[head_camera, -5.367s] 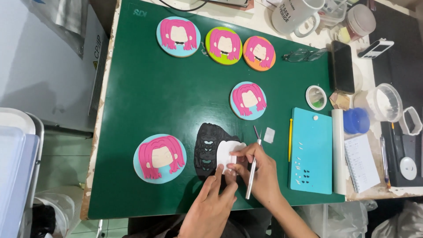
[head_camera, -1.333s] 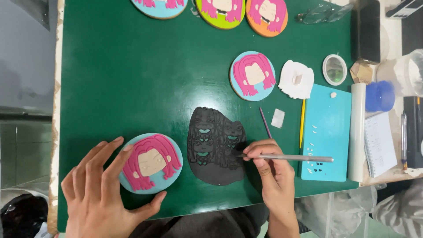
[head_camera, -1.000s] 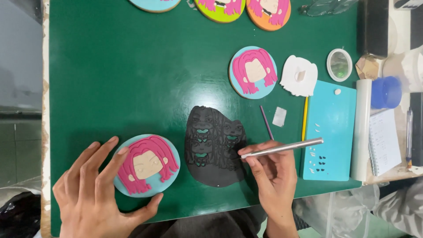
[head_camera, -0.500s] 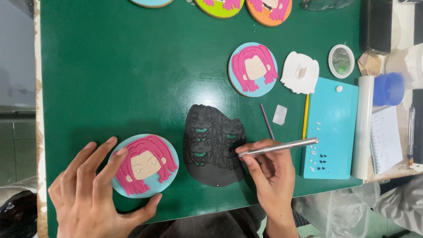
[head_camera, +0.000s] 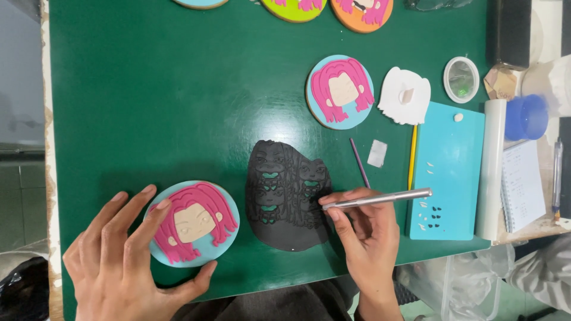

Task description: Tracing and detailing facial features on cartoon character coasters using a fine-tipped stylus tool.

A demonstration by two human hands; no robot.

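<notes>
Green counter (head_camera: 178, 89), matte and flat, bearing clay work

Round discs with pink-haired faces: five in view. One pale-blue disc (head_camera: 191, 223) near the front edge, cupped by the left hand (head_camera: 122, 261) — fingers spread wide, thumb under its lower rim, fingertips on its left side. A second blue disc (head_camera: 340, 91) further back, right of centre. Three more cut off by the top edge, one blue, one lime, one orange.

Black clay sheet (head_camera: 288, 193), one, irregular and rounded, thin, with small cut-outs showing teal; it lies just right of the held disc.

Silver modelling tool (head_camera: 377, 198), one, slim metal rod, long axis near horizontal, tip pointing left onto the sheet's right edge. The right hand (head_camera: 366, 232) pinches it pen-fashion, fingers closed round the shaft.

Teal cutting mat (head_camera: 449, 172), one, rectangular, smooth, with small black and white clay pieces — right of the tool
</notes>
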